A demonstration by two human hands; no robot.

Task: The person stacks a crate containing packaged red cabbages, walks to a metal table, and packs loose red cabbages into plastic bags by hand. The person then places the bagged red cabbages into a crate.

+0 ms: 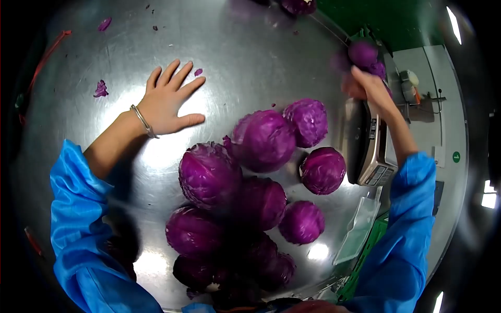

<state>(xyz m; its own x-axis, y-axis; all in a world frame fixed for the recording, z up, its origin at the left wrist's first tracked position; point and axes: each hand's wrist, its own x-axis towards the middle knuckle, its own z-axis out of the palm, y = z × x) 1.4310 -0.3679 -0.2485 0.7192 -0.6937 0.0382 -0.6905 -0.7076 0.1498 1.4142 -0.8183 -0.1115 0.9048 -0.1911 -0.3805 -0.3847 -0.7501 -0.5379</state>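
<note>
My left hand (166, 101), with a bangle (142, 121) on its wrist, lies on the steel table (245, 49) with fingers spread. It holds nothing; a small purple leaf scrap (198, 72) is near its fingertips. My right hand (368, 89) reaches far right, above the end of a digital scale (377, 169). Motion smears its fingers, so any grip is unclear. Close beyond it are purple cabbages (362, 52). Several more lie between my arms, among them a large red cabbage (269, 141), a smaller red cabbage (323, 170) and another red cabbage (210, 175). Those nearest my body are in shadow.
Another cabbage (298, 5) sits at the far edge. Leaf scraps (100, 88) are scattered on the left. A green crate (360, 261) and a pale translucent tray (359, 229) stand at the lower right. A white wall (443, 104) rises beyond the scale.
</note>
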